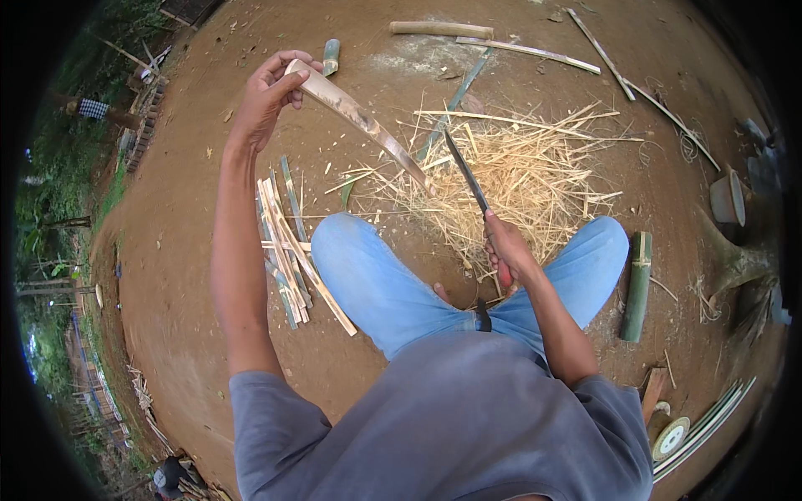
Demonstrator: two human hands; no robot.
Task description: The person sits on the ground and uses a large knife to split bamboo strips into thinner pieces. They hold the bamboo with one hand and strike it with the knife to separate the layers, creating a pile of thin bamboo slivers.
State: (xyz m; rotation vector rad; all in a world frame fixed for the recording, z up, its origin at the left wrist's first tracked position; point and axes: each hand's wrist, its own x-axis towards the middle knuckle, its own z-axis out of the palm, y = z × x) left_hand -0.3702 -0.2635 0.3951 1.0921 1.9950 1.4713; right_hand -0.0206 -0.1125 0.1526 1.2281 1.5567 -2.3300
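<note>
My left hand (276,88) is raised at the upper left, its fingers and thumb closed round the upper end of a split bamboo strip (359,121). The strip slants down to the right, and its lower end reaches the edge of a heap of pale bamboo shavings (526,175). In front of my lap my right hand (507,244) grips the red handle of a long knife (468,175). Its dark blade points up and away, just right of the strip's lower end and apart from it. Both knees are spread, with the shavings beyond and between them.
Split bamboo pieces (288,250) lie stacked by my left knee. A green bamboo section (638,288) rests beside my right knee. Farther off are a bamboo pole (441,30) and several thin strips. A bucket (728,199) and a round disc (671,439) are at the right.
</note>
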